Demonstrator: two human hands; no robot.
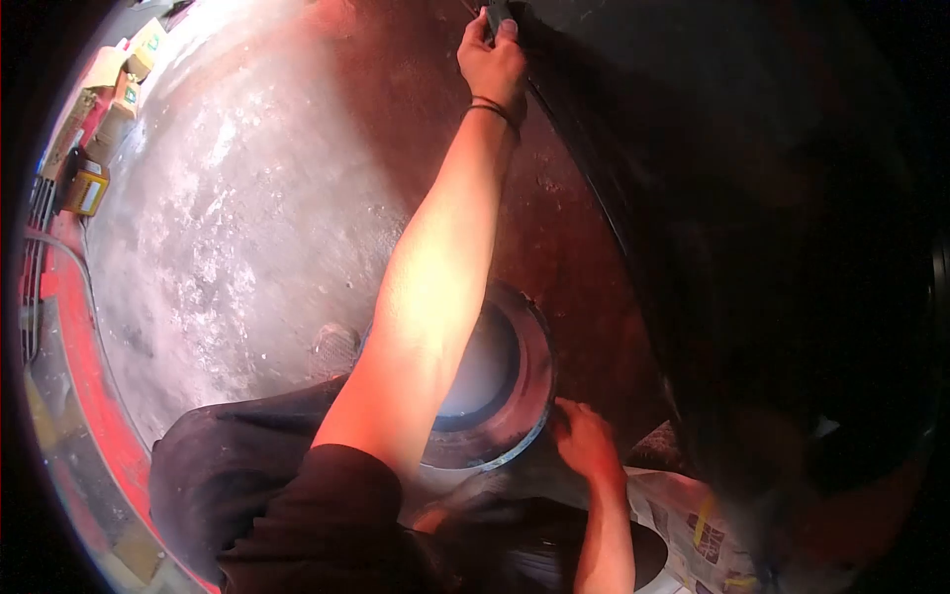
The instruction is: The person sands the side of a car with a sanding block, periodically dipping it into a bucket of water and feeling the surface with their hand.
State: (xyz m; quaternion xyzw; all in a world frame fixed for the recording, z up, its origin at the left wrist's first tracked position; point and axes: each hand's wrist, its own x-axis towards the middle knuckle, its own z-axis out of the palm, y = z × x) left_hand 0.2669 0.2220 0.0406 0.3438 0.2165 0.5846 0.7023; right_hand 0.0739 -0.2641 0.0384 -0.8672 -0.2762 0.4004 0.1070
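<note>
At the top centre, my left hand is raised with its fingers closed round a small dark object, cut off by the frame's edge. A dark band circles that wrist. Beneath my left forearm lies a round, wide-rimmed ring with a pale, smooth middle, partly hidden by the arm. Just right of its lower rim is my right hand, its fingers curled and closed; what they hold, if anything, cannot be made out. A dark cable or edge runs down from near my left hand.
Small cardboard boxes line the upper left edge of the mottled surface. A red strip and a thin cable run down the left. Printed sheeting lies at lower right. Deep shadow hides the right side.
</note>
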